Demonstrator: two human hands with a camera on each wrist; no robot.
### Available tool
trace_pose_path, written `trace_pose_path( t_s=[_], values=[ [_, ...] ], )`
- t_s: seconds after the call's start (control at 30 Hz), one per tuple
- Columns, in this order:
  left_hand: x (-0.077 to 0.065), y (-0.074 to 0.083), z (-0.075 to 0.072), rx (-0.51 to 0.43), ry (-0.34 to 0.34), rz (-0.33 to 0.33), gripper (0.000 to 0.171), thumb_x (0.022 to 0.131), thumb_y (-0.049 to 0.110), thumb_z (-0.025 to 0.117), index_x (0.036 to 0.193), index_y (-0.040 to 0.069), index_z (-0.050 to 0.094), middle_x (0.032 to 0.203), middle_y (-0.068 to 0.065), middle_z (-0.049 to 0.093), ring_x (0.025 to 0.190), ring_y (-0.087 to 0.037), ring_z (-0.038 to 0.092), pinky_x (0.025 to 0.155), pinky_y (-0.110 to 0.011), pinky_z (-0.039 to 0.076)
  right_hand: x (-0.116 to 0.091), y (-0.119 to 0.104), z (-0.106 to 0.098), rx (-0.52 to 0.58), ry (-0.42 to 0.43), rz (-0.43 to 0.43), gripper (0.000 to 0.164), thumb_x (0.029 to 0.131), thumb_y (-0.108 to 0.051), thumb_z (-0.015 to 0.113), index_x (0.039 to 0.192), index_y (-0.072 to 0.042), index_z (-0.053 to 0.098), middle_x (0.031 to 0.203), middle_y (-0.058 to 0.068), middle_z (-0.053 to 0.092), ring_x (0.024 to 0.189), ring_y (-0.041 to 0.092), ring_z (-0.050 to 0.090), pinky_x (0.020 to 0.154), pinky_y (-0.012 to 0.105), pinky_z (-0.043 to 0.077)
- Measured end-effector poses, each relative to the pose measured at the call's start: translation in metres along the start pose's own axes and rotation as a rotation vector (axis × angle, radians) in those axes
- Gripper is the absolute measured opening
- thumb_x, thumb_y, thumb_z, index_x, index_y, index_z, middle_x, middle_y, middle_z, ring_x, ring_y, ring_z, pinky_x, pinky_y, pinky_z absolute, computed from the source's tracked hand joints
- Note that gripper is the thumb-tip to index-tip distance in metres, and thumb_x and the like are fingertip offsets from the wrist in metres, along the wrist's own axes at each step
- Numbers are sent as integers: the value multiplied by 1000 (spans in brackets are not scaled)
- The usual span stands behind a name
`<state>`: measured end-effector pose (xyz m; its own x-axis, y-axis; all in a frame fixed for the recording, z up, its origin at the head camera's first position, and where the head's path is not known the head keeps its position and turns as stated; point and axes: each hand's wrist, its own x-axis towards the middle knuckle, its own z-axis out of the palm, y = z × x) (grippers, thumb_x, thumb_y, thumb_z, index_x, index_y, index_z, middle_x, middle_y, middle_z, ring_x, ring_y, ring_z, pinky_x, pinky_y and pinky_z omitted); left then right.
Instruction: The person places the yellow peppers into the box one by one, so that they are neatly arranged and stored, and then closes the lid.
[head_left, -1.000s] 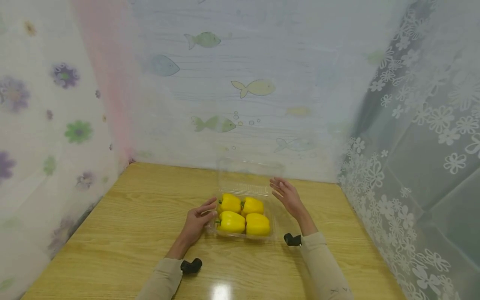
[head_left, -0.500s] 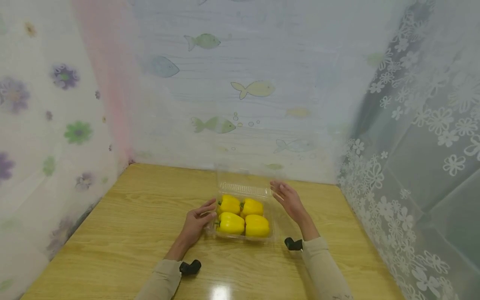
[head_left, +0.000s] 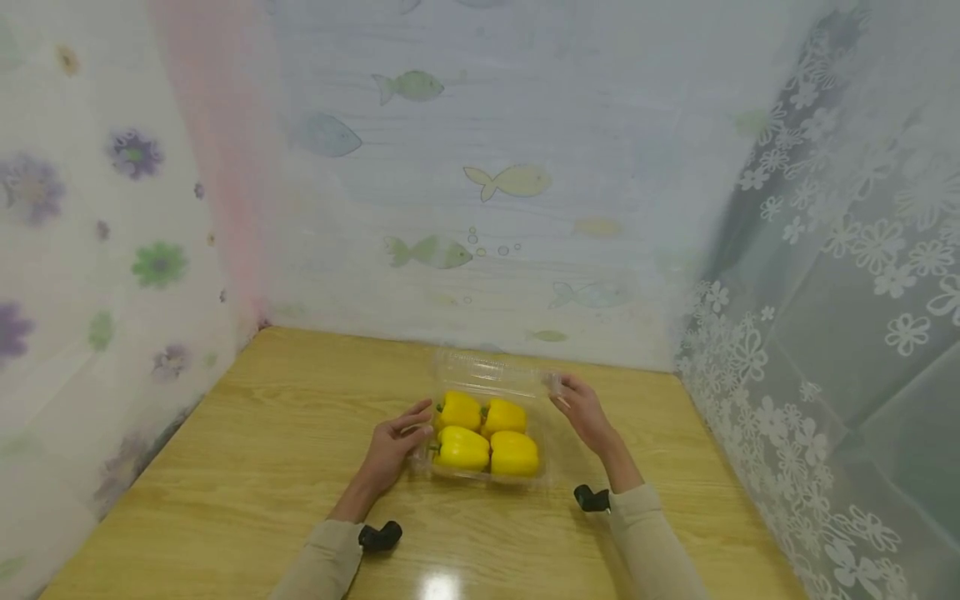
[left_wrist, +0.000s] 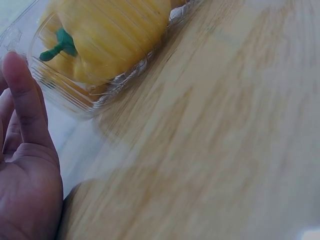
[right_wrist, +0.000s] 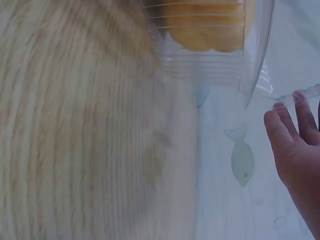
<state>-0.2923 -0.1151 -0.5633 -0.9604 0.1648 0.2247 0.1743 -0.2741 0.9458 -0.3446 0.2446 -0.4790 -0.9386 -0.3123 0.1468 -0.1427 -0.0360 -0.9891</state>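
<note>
Several yellow bell peppers [head_left: 514, 454] sit in a clear plastic clamshell box [head_left: 487, 476]. Its lid [head_left: 491, 372] stands raised at the far side, tilted. My left hand [head_left: 390, 446] is at the box's left side, fingers extended; in the left wrist view a fingertip is at the clear wall, and contact is hard to tell. One pepper [left_wrist: 107, 35] shows a green stem there. At the lid's right end, my right hand [head_left: 588, 412] touches the plastic with extended fingertips. The right wrist view shows those fingers [right_wrist: 282, 127] against the lid's edge.
The box stands on a wood-grain table [head_left: 285, 433]. A fish-print curtain [head_left: 510, 100] hangs behind it, a flowered sheet [head_left: 97, 250] at the left and a lace-flower curtain [head_left: 847, 333] at the right. Each wrist carries a small black camera [head_left: 381, 537].
The lid's top edge has come lower, tipping toward the peppers. My right hand has shifted slightly right and nearer, its fingertips now at the lid. My left hand has hardly moved.
</note>
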Motion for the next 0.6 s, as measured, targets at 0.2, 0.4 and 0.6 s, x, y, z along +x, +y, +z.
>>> trace_pose_path(
  t_s=[0.2, 0.4, 0.6],
  values=[
    [-1, -3, -1, 10, 18, -7, 42, 98, 10, 69, 133, -12, 61, 158, -17, 44, 103, -6, 65, 55, -17, 44, -10, 2, -2, -113, -74, -30, 45, 108, -14, 45, 146, 11, 42, 158, 22, 37, 147, 28, 32, 121, 57, 22],
    [-1, -4, -1, 32, 67, -79, 40, 98, 11, 69, 132, -9, 63, 160, -13, 40, 121, -10, 60, 68, -17, 49, -22, 3, -5, -168, -141, -92, 45, 107, -10, 47, 147, 10, 42, 161, 28, 31, 146, 24, 35, 116, 31, 36],
    [1, -2, 1, -77, 62, -65, 41, 101, 10, 63, 135, -14, 57, 159, -13, 42, 133, -1, 50, 94, -19, 51, -28, 2, -4, -235, -171, -142, 46, 105, -2, 51, 148, 12, 40, 159, 33, 30, 148, 40, 28, 113, 28, 39]
  ],
)
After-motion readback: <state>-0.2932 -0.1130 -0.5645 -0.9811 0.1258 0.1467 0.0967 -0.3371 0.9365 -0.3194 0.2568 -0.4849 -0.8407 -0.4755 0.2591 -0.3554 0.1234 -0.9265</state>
